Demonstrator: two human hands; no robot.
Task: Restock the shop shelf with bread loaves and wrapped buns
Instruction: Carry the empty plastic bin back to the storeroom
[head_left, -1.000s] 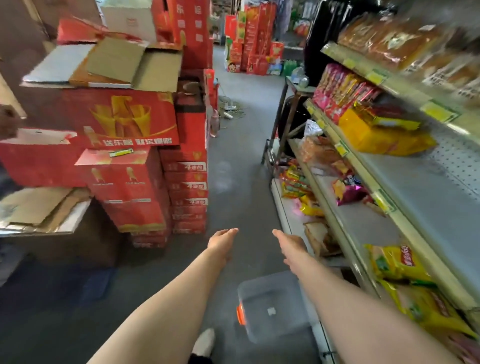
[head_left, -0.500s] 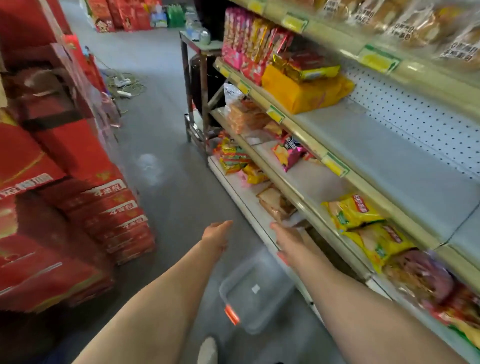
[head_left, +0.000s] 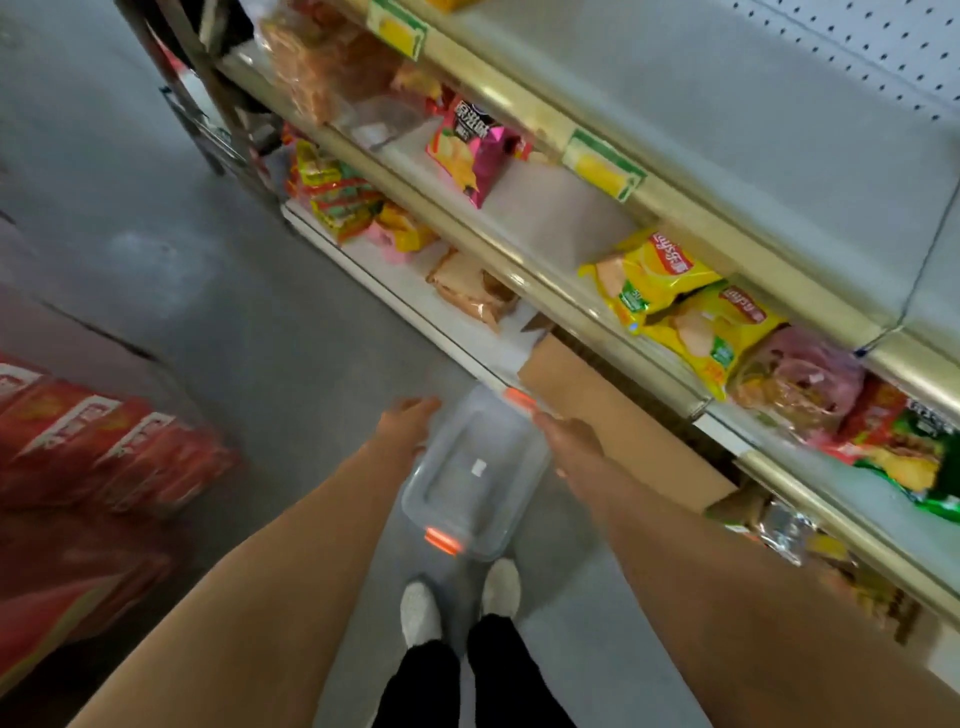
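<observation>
At the lower centre of the frame, a clear plastic lidded bin with orange latches is sitting on the grey floor just ahead of the person's white shoes, its long axis running from the near latch up and to the right toward the shelf unit. The person is reaching down with both arms: the left hand is hovering at the bin's left edge and the right hand at its right edge, fingers extended and clamped on nothing; actual contact cannot be told through the blur. Judging by this, restocking is only beginning, since the lid is on and no bread is in hand. One wrapped bread loaf is already lying on the bottom shelf, upper centre, lengthwise along the shelf edge, with bare shelf beside it. Yellow crisp bags are lying on the shelf above, right of centre. Red cartons are stacked at the left.
</observation>
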